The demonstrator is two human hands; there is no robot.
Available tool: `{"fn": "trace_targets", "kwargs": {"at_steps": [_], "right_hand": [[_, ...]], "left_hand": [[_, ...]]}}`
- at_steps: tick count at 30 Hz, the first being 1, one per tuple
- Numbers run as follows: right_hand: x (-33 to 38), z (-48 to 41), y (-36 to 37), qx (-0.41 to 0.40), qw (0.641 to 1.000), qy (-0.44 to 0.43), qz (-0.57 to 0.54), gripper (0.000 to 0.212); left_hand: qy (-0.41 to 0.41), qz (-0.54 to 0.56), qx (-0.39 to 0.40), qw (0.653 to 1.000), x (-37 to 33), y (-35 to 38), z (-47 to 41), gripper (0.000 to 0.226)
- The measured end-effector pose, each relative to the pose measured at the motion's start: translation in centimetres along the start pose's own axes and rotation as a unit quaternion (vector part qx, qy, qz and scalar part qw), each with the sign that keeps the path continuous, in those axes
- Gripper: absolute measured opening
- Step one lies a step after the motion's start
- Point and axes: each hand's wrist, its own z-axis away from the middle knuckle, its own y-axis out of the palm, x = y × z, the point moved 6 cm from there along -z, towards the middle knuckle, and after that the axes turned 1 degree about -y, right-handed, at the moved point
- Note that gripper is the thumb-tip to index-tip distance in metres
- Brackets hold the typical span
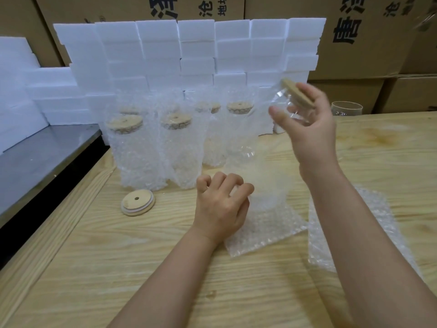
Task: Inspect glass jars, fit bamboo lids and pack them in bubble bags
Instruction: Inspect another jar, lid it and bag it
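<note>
My right hand (309, 124) grips a clear glass jar (262, 147) near its top; a bamboo lid (298, 93) sits on it. The jar is tilted, its base pointing down-left toward the mouth of a bubble bag (262, 221) lying on the wooden table (118, 256). My left hand (222, 204) pinches the edge of that bag at its opening. A loose bamboo lid (137, 202) with a centre hole lies on the table to the left. Several lidded jars in bubble bags (139, 150) stand upright behind my left hand.
White foam blocks (189, 55) are stacked along the back, with cardboard boxes (366, 43) behind them. An empty glass (346, 108) stands at the far right. More flat bubble bags (350, 233) lie under my right forearm. A dark metal surface (35, 157) adjoins the table's left side.
</note>
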Motion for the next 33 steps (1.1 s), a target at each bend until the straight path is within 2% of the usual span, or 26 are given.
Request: {"fn": "trace_targets", "kwargs": {"at_steps": [5, 10, 13, 17, 20, 26, 33], "right_hand": [[2.0, -0.9, -2.1, -0.018, 0.998, -0.019, -0.055, 0.049], [1.8, -1.2, -1.7, 0.050, 0.994, 0.037, -0.088, 0.045], [0.8, -0.7, -0.7, 0.090, 0.992, 0.063, -0.054, 0.044], [0.3, -0.8, -1.3, 0.067, 0.996, 0.049, -0.011, 0.039], [0.1, -0.8, -1.1, 0.085, 0.995, 0.042, 0.024, 0.038], [-0.5, 0.0, 0.5, 0.109, 0.992, 0.035, 0.043, 0.047], [-1.5, 1.5, 2.9, 0.169, 0.982, 0.032, 0.074, 0.050]], "left_hand": [[-0.058, 0.011, 0.017, 0.998, 0.8, 0.4, 0.0, 0.023], [-0.089, 0.036, 0.030, 0.995, 1.2, 0.7, 0.3, 0.023], [-0.095, 0.052, 0.022, 0.994, 1.4, 0.5, 0.3, 0.023], [-0.091, 0.097, -0.017, 0.991, 1.4, -0.2, 0.3, 0.020], [-0.092, 0.145, -0.033, 0.985, 1.3, -0.2, 0.3, 0.015], [-0.075, 0.201, -0.056, 0.975, 0.8, -0.1, 0.2, 0.042], [-0.100, 0.201, -0.098, 0.969, 1.2, -0.7, -0.8, 0.039]]}}
